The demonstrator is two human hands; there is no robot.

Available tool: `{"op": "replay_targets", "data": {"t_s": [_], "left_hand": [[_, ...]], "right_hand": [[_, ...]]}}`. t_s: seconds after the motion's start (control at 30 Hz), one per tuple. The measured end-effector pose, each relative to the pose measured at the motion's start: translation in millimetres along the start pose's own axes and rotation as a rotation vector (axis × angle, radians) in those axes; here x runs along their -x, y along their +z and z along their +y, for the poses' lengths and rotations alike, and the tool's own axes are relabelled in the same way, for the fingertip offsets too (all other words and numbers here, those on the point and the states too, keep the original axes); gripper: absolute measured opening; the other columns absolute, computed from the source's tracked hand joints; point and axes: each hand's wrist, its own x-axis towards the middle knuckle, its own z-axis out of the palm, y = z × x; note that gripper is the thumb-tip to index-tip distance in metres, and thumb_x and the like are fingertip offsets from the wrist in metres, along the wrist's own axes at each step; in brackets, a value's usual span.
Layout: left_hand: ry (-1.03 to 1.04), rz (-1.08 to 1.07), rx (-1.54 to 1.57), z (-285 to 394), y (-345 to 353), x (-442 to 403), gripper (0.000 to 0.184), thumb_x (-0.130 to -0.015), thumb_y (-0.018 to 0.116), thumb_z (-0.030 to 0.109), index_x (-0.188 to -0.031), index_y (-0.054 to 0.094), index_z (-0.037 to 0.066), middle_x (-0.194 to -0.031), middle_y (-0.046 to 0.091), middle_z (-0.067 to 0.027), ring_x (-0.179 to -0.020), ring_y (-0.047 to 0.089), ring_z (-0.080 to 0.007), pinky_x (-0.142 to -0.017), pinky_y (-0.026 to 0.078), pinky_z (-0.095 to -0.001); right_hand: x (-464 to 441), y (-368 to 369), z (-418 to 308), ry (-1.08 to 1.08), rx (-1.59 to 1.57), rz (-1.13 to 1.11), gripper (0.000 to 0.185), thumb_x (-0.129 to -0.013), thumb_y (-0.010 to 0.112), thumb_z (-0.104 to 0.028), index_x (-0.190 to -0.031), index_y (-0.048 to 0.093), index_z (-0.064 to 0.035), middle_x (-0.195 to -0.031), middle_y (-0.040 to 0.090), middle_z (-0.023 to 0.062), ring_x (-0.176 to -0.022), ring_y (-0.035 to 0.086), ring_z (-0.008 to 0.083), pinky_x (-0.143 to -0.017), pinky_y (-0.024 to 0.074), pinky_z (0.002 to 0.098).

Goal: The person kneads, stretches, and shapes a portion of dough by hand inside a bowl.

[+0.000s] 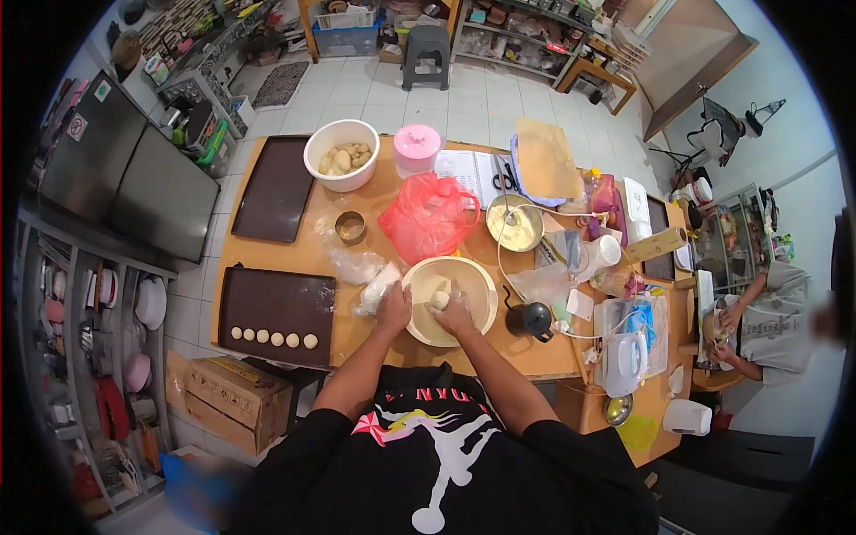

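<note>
My right hand [453,314] is inside a cream-coloured bowl [484,285], its floury fingers closed around a pale dough ball [440,300]. At the bowl's left rim is my left hand [393,308], which appears to grip the edge; its fingertips are partly hidden. A crumpled clear plastic bag with white powder [377,287] lies against that hand's left side. Further left, a dark baking tray [276,303] carries a row of several round dough balls [277,339] along its near edge. A red plastic bag [426,218] stands just beyond the bowl.
At the back are a white tub of dough pieces [309,160], a pink-lidded container [416,147] and another dark tray [272,192]. A metal ring [350,228] sits nearer. Right of me are a yellow-filled bowl [538,234], a dark jug [535,321] and a cable. A person [767,325] works far right.
</note>
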Motion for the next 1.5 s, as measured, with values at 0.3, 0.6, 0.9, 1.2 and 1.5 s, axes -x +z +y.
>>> {"op": "replay_targets", "data": {"t_s": [0.3,0.6,0.9,1.2,1.5], "left_hand": [[-0.041,-0.029,-0.002,-1,0,-3,0.034,-0.098,0.04,0.036,-0.105,0.051,0.004,-0.09,0.064,-0.0279,-0.087,0.06,-0.0492,-0.075,0.045,-0.0582],[-0.032,-0.026,0.007,4,-6,0,0.033,-0.098,0.04,0.036,-0.105,0.05,0.005,-0.088,0.063,-0.0284,-0.086,0.06,-0.0489,-0.074,0.045,-0.0583],[0.029,0.049,-0.01,-2,1,-2,0.034,-0.098,0.039,0.036,-0.105,0.05,0.004,-0.086,0.064,-0.027,-0.082,0.06,-0.0493,-0.073,0.045,-0.0583],[-0.004,0.057,0.014,6,0,1,0.032,-0.098,0.041,0.034,-0.103,0.051,0.004,-0.084,0.064,-0.026,-0.081,0.06,-0.0486,-0.072,0.046,-0.0573],[-0.063,0.005,-0.004,5,-3,-4,0.033,-0.098,0.041,0.035,-0.103,0.051,0.004,-0.087,0.065,-0.0259,-0.082,0.061,-0.0478,-0.071,0.046,-0.057]], "right_hand": [[2,-5,4,-0.212,-0.13,0.13,0.066,-0.09,0.055,-0.033,-0.146,0.029,-0.0073,-0.136,0.043,0.0286,-0.129,0.032,0.0516,-0.109,0.0269,0.0519],[22,-32,0,-0.228,0.551,0.218,0.045,-0.081,0.061,-0.016,-0.126,0.056,-0.0134,-0.12,0.057,0.0214,-0.112,0.052,0.0421,-0.093,0.0419,0.0479],[26,-25,2,-0.278,0.304,-0.013,0.07,-0.074,0.062,-0.002,-0.14,0.042,-0.0125,-0.11,0.056,0.025,-0.103,0.057,0.0429,-0.084,0.049,0.0474],[-7,12,21,-0.162,0.557,-0.108,0.076,-0.076,0.06,-0.007,-0.146,0.03,-0.007,-0.123,0.045,0.0342,-0.106,0.055,0.0458,-0.088,0.0483,0.0476],[-11,-18,11,-0.181,0.301,-0.066,0.07,-0.075,0.063,-0.009,-0.141,0.039,-0.0139,-0.123,0.048,0.028,-0.109,0.053,0.0422,-0.09,0.0446,0.0505]]}}
